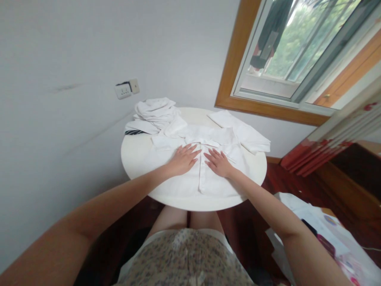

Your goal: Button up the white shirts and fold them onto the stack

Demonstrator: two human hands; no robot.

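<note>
A white shirt [190,184] lies spread on a round white table [131,155], its collar toward the far side and its button strip running down the middle toward me. On the shirt's left half, just below the collar, my left hand [183,159] rests flat with fingers spread. My right hand [218,163] lies flat on the right half, fingers apart and pointing toward the strip. Neither hand grasps anything. The shirt's left sleeve area reaches past my left hand, and some wrinkles show near the collar.
A heap of crumpled white cloth [157,115] sits at the table's back left. Folded white cloth [241,129] lies at the back right. The wall with a socket [123,91] adjoins the left side. A low surface [327,226] with plastic and papers stands at lower right.
</note>
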